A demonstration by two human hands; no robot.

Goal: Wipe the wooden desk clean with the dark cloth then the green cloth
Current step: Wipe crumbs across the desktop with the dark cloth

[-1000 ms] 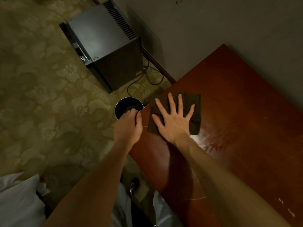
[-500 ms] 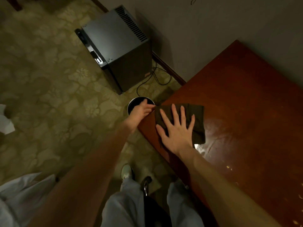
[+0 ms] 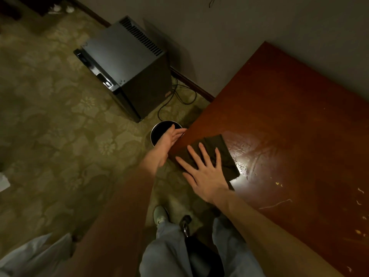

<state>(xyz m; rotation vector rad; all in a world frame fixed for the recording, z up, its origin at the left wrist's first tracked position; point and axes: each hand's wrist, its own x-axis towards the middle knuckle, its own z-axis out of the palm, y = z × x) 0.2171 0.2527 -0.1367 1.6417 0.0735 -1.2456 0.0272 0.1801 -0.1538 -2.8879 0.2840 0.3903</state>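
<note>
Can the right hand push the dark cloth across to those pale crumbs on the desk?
Probably yes. The right hand lies flat on the dark cloth, and only bare desk lies between it and the crumbs; nothing stands in the way.

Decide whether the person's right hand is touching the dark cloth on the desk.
Touching. The head view shows the right hand pressed flat, fingers spread, directly on the dark cloth lying on the wooden desk.

No readable text, reddish mark (image 3: 168,94) on the black cabinet (image 3: 127,56), perhaps a label, illegible
</note>
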